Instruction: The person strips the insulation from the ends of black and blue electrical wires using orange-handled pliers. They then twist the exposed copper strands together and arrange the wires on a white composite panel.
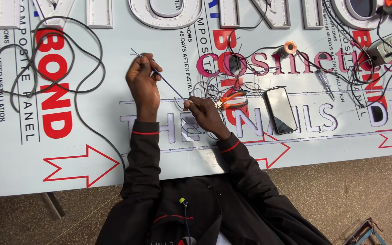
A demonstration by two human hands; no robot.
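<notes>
Thin blue-grey wire [162,76] pulled taut between two hands over a pale sign panel [96,177].

Pinched at its upper end by the left hand [142,81], fingers curled shut on it — lower end gripped in the closed fingertips of the right hand [203,113]. Just right of that hand, orange-handled pliers [233,100] in a wire tangle; further right, a black phone [281,110] — far left, a looped black cable [46,63].
</notes>
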